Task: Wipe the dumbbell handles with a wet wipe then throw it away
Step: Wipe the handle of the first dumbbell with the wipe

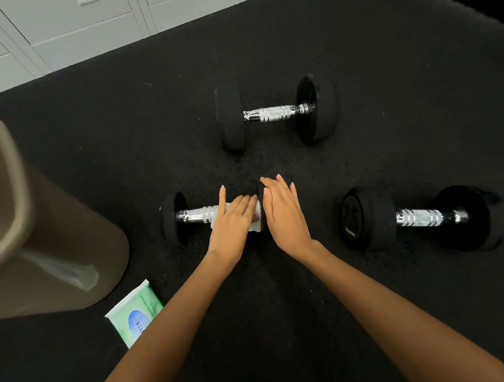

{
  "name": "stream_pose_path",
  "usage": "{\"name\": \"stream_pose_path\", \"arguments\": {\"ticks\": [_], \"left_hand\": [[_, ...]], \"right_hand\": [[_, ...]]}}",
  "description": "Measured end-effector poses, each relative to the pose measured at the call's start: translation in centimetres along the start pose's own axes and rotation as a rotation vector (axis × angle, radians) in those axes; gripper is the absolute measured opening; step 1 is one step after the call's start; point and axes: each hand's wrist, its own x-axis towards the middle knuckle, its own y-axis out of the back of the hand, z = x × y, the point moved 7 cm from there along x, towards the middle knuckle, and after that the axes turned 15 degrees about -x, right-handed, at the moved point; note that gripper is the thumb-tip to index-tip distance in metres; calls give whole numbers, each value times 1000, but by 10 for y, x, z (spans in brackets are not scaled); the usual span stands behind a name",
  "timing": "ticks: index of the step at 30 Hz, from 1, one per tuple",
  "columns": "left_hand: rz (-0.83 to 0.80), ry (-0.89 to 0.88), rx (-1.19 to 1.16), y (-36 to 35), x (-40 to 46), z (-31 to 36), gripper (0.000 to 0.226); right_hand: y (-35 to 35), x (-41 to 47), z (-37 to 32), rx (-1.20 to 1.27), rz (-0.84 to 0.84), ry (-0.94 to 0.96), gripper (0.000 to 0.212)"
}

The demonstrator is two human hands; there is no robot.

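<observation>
Dumbbells lie three to the black rubber floor (354, 51), and the nearest dumbbell (174, 219) is the one under both hands, its chrome handle (197, 216) running left to right across the view, square to the forearms. The left hand (232, 224) lies flat on the right part of that handle with fingers together and extended, pressing a white wet wipe (255, 224) down onto the metal; a corner of the wipe shows below the fingers. Whether the thumb curls under the bar I cannot tell. The right hand (281, 212) is open, fingers straight and close, laid against the dumbbell's right weight head, which it almost wholly hides; it looks to be steadying the weight against rolling, and holds nothing. Bare chrome shows to the left of the wiping hand, so the stroke most likely needs to travel leftward along the bar's long axis, toward the left weight head. The far dumbbell (275, 112) lies straight ahead, its handle also crosswise; the right dumbbell (417, 217) lies just beside the right hand, nearer that hand than the one holding the wipe. A tan bin (70, 231) stands near on the left, closest to the left hand, with a green wipe packet (134, 313) on the floor near its base.
</observation>
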Motion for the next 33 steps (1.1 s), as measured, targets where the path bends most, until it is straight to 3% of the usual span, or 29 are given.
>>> {"name": "stream_pose_path", "arguments": {"ticks": [4, 8, 11, 16, 24, 29, 33], "left_hand": [[54, -19, -136, 2, 2, -4, 53], [177, 74, -354, 10, 4, -9, 25], [182, 146, -448, 12, 7, -11, 24], [61, 179, -281, 9, 12, -7, 37], [48, -49, 96, -2, -5, -22, 43], [114, -35, 118, 0, -18, -41, 50], [150, 91, 16, 5, -22, -40, 44]], "right_hand": [[-2, 1, 0, 6, -5, -10, 42], [-3, 4, 1, 20, -21, -29, 43], [-3, 4, 2, 12, -17, -25, 42], [-2, 4, 1, 22, -20, -26, 43], [0, 1, 2, -29, 16, 7, 42], [0, 2, 0, -51, 21, 10, 41], [0, 3, 0, -63, 18, 12, 42]]}}
